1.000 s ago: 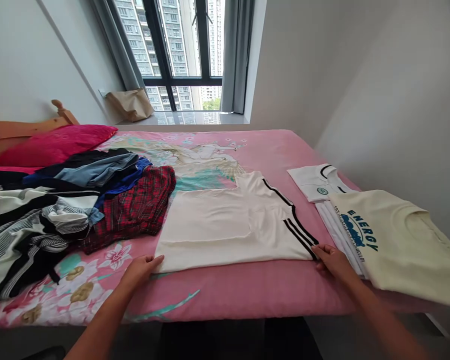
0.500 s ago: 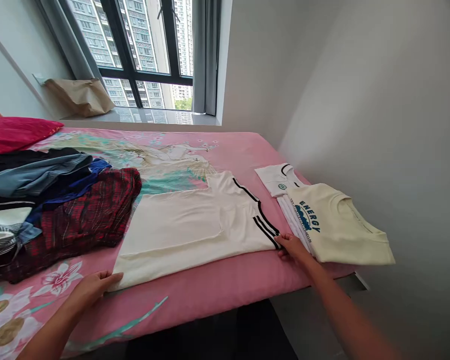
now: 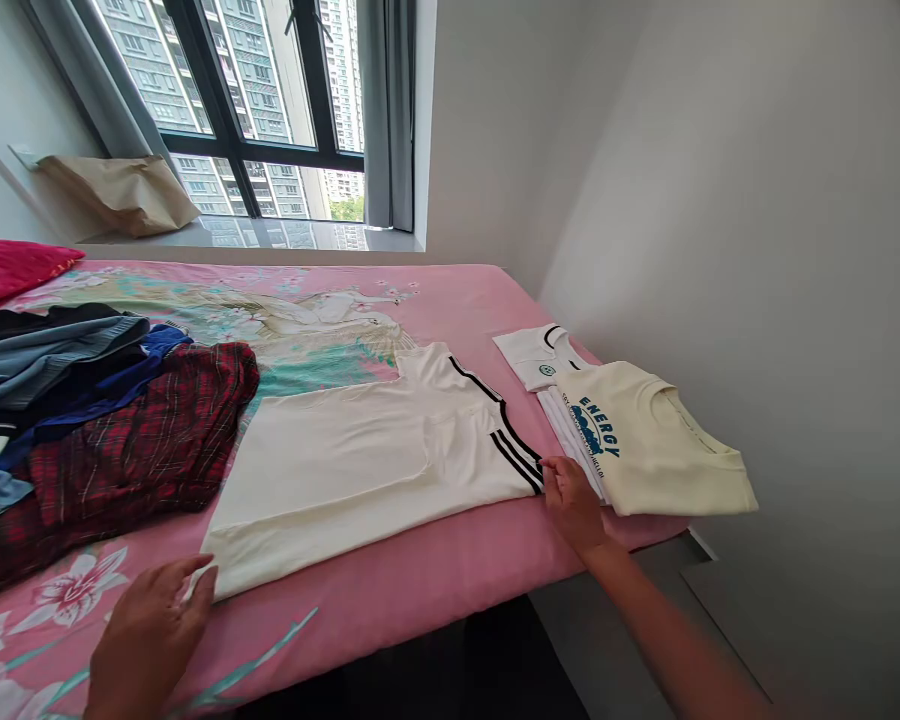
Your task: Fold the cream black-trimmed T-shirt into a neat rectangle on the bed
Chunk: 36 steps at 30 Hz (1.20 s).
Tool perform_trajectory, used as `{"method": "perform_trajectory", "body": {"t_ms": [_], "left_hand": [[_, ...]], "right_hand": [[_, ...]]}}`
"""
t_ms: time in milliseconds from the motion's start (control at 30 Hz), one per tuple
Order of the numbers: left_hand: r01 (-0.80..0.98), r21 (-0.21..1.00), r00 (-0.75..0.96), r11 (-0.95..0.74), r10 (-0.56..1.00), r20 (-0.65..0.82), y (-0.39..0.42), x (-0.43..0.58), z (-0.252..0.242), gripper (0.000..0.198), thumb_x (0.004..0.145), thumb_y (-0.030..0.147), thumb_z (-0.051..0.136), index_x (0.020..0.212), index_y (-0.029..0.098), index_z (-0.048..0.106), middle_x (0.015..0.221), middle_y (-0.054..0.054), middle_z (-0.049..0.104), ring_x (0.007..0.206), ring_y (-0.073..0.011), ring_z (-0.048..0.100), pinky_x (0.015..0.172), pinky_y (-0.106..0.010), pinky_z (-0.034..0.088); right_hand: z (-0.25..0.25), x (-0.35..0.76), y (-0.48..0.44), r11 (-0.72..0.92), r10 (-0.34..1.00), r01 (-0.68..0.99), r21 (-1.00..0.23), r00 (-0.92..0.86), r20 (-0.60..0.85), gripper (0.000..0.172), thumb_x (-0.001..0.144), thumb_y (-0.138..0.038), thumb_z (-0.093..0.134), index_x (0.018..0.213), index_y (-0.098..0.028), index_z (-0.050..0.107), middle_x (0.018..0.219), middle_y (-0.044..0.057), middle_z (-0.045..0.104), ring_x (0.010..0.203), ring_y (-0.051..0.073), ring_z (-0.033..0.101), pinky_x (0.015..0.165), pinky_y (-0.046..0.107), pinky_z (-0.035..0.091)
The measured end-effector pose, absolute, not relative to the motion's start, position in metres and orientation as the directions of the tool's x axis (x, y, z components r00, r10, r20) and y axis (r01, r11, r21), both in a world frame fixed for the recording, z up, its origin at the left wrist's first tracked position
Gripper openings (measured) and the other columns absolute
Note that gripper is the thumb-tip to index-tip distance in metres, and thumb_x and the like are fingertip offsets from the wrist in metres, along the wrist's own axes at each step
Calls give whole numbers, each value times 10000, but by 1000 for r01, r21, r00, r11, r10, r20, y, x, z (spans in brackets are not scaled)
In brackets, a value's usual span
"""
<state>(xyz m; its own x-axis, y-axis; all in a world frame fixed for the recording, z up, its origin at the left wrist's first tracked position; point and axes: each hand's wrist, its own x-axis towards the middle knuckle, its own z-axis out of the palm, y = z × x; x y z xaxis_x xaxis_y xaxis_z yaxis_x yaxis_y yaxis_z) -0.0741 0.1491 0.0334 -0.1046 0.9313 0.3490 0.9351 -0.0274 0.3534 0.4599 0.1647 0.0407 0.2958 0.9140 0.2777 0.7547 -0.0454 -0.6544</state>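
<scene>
A white short-sleeved shirt (image 3: 330,450) with black stripes at its sleeve and neck lies flat on the bed, its near side folded inward in a long strip. By the hem corner at the left is my left hand (image 3: 154,625), thumb and fingers apart, with the fingertips at the cloth. My right hand (image 3: 576,505) rests at the striped end, fingertips against the edge of the fabric and not closed round it. Just beyond it sit a folded cream T-shirt (image 3: 660,440) with a blue ENERGY print and a folded white shirt (image 3: 529,355) with a small green badge.
Loose clothes lie at the left, among them red plaid cloth (image 3: 150,440) and blue-grey cloth (image 3: 52,360). A pink floral sheet (image 3: 450,560) covers the bed. Behind are a red pillow (image 3: 15,270) and a paper bag (image 3: 120,195) on the windowsill. A wall (image 3: 682,200) borders the right.
The view has shifted slightly right. My left hand has loosened from its pinch on the hem corner and drawn nearer. My right hand has turned upright at the striped edge, its fingers loosened.
</scene>
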Motion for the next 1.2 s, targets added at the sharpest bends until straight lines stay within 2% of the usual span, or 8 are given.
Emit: {"method": "perform_trajectory", "body": {"t_ms": [100,200,433,567,700,800,1000,1200], "left_hand": [[893,283,185,-349,859,477,152,-26,30,308,859,367,413,1011,188,611,1099,-103,628,1064,-240,564,992,-386,398],[862,201,372,-465,850,373,156,26,25,377,891,330,379,1204,210,552,1317,-77,538,1253,-227,443,1063,-412,317],[996,42,85,-84,996,-17,145,33,12,677,848,538,345,1424,190,268,1515,-59,203,1399,-268,153,1103,-568,56],[999,48,22,-26,997,78,149,16,16,558,881,424,326,1339,124,433,1460,-114,340,1369,-290,248,1080,-578,178],[902,205,345,-381,919,191,167,45,26,429,896,211,290,1232,181,555,1355,-58,506,1309,-185,382,1084,-389,307],[849,234,454,-473,881,134,174,62,26,446,895,185,284,1277,221,512,1391,-25,465,1315,-160,370,1100,-371,279],[986,102,130,-128,992,-7,156,-2,12,630,879,494,326,1432,204,240,1513,-55,207,1395,-231,180,1120,-534,32],[983,-46,-180,177,982,-62,144,-53,23,693,865,527,273,1442,151,196,1531,-60,115,1410,-251,94,1090,-587,24]], "right_hand": [[48,420,160,176,936,811,-559,37,349,343,906,-336,346,1156,-196,534,1256,93,532,1232,215,415,1070,397,296],[47,383,161,317,937,857,-405,-216,276,474,924,-358,317,1342,-153,405,1427,94,380,1363,227,232,1126,452,188],[16,397,161,100,986,974,-201,-124,-107,679,905,-515,298,1424,-80,251,1498,107,195,1393,239,130,1139,479,90],[20,393,161,107,994,952,-288,-92,66,553,935,-426,265,1341,-83,417,1419,127,385,1353,242,266,1122,495,175],[35,350,173,364,922,810,-460,-244,299,395,932,-257,277,1169,-145,572,1232,100,571,1231,179,441,1074,385,334],[31,333,187,432,900,766,-477,-332,282,370,910,-211,302,1144,-165,585,1200,90,588,1193,166,475,1051,365,368],[1,358,199,268,962,931,-247,-275,9,590,901,-455,336,1406,-150,316,1486,81,263,1378,224,196,1130,488,137],[9,355,195,173,975,967,-189,-195,-105,620,907,-499,262,1438,-180,231,1518,43,157,1400,202,95,1128,500,50]]}}
